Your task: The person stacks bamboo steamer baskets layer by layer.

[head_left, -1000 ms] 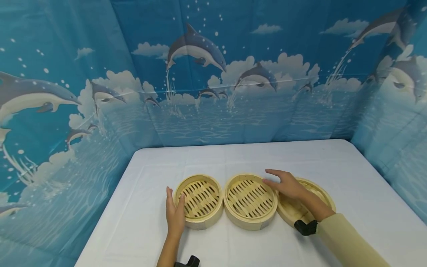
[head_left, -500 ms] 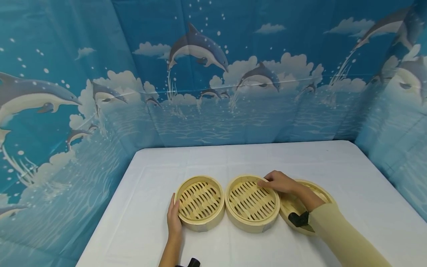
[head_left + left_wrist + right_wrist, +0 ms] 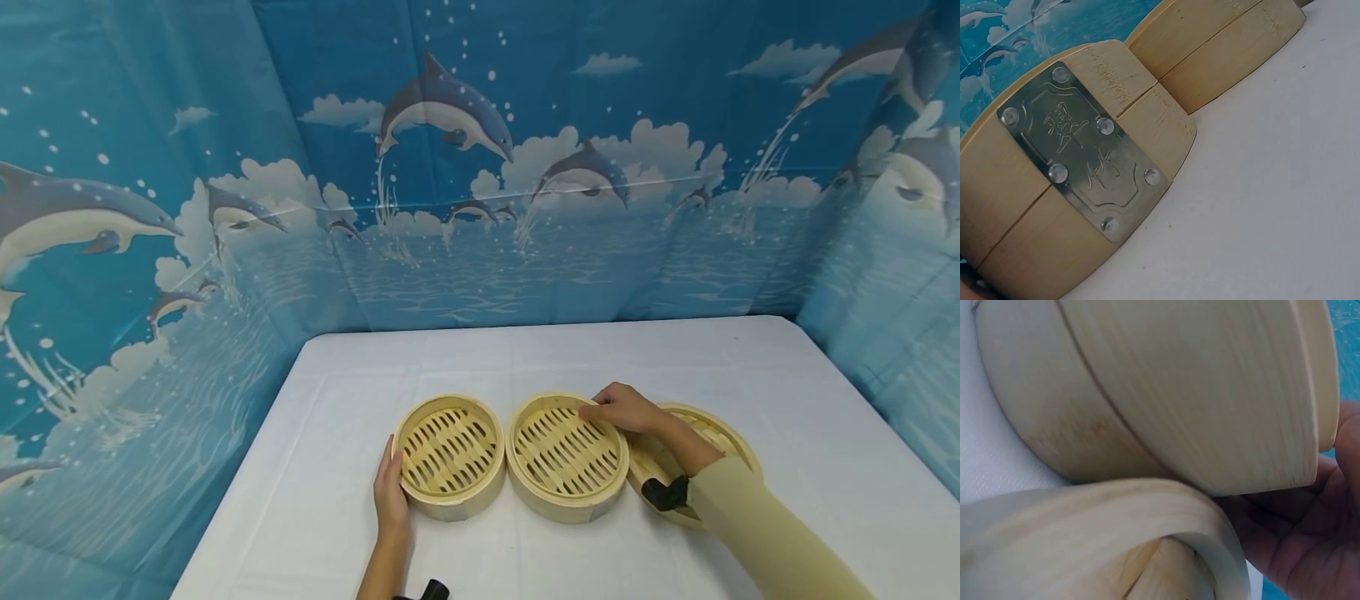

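Middle steamer point(image 3: 567, 457), round, no long axis, lay on table point(image 3: 315, 500) left of right hand point(image 3: 632, 411) pinching its rim | left steamer point(image 3: 450, 454) just beside it, right of left hand point(image 3: 391, 493) gripping its wall | on its metal plate point(image 3: 1085, 150) we saw two engraved characters: lower looked like 竹, upper we couldn't read

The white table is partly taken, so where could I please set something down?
Free: the strip between the left basket, middle basket and dolphin curtain; also left of the left hand. Crowded: around the right hand, where middle basket adjoins bamboo lid.
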Demonstrator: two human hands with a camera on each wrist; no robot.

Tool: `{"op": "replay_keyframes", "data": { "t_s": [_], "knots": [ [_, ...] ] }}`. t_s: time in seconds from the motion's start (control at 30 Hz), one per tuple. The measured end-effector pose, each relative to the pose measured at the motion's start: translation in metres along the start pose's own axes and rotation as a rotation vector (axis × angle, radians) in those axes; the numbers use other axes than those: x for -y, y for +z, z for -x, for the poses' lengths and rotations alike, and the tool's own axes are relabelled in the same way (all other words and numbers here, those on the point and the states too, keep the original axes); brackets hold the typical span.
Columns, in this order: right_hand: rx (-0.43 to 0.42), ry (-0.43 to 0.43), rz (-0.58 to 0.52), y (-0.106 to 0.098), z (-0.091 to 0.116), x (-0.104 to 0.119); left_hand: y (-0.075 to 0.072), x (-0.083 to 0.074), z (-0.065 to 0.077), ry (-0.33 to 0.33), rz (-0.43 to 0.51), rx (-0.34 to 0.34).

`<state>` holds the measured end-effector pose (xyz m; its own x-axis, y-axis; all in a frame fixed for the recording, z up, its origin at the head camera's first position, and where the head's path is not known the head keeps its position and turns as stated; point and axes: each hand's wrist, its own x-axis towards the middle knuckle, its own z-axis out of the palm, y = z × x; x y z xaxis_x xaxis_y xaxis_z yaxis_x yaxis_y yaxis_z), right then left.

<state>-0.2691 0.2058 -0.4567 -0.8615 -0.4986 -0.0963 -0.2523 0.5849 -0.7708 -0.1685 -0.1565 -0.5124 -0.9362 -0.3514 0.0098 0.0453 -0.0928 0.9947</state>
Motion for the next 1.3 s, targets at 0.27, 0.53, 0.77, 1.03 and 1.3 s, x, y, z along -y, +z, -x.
{"op": "replay_keyframes", "data": {
  "t_s": [0.27,0.53,0.77,1.03,1.3],
  "knots": [
    [-0.006,0.063,-0.020,-0.003,0.000,0.005,0.002,0.001,0.001,-0.010,0.004,-0.012],
    [-0.004,0.065,-0.026,-0.007,0.002,0.008,0.001,0.004,0.001,0.005,0.010,-0.007],
    [-0.018,0.068,-0.039,-0.025,0.006,0.021,0.001,0.005,0.000,-0.002,0.002,-0.007],
    [-0.058,0.129,-0.024,-0.040,0.008,0.049,0.000,0.004,0.000,-0.006,-0.041,-0.004],
    [-0.080,0.157,-0.027,-0.035,-0.001,0.066,0.000,0.002,-0.002,0.020,-0.059,-0.006]
  ]
}}
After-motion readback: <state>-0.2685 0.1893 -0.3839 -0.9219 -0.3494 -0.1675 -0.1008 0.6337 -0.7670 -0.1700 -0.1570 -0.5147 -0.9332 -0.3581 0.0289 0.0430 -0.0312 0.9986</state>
